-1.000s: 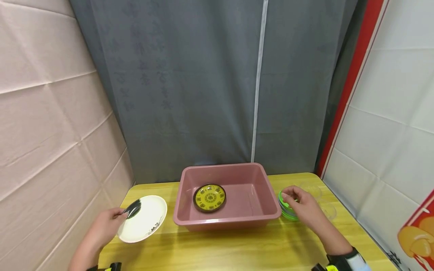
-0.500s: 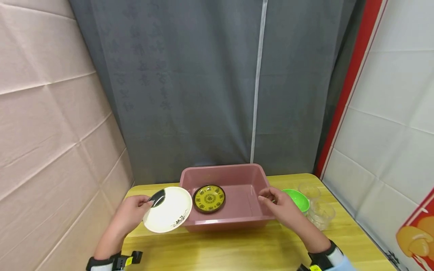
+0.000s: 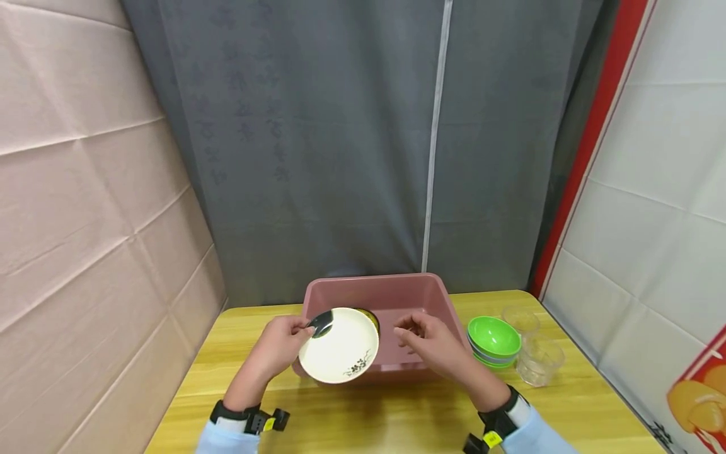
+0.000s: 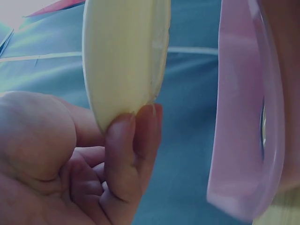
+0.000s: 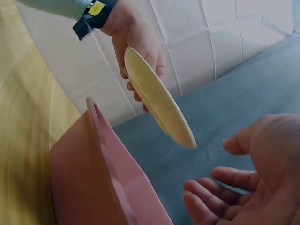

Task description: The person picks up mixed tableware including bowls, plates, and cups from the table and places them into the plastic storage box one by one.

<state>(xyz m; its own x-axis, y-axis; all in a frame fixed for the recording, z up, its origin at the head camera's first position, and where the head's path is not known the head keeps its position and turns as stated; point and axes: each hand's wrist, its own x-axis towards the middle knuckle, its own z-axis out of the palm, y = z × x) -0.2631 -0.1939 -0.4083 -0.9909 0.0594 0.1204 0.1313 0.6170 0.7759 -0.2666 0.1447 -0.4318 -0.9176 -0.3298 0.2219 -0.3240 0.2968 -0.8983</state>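
Note:
My left hand (image 3: 279, 345) pinches the edge of a white plate (image 3: 339, 347) with a dark patch and a small floral print. The thumb is on one face and the fingertips on the other, as the left wrist view shows. The plate is held tilted above the pink plastic tub (image 3: 371, 291), overlapping its left part in the head view. Behind it, inside the tub, a yellow patterned plate (image 3: 372, 316) is mostly hidden. Over the right side of the tub is my right hand (image 3: 429, 342), its fingers loosely bent around nothing, facing the white plate in the right wrist view.
Right of the tub stands a stack of bowls (image 3: 495, 339), the top one bright green. Beside them are clear glasses (image 3: 539, 364). A grey curtain (image 3: 323, 157) hangs behind the wooden table (image 3: 317, 419), with pale cloth walls at both sides.
My left hand has carried the white plate rightward from beside the tub to above it. My right hand has moved left from the bowls to over the tub, uncovering the green bowl.

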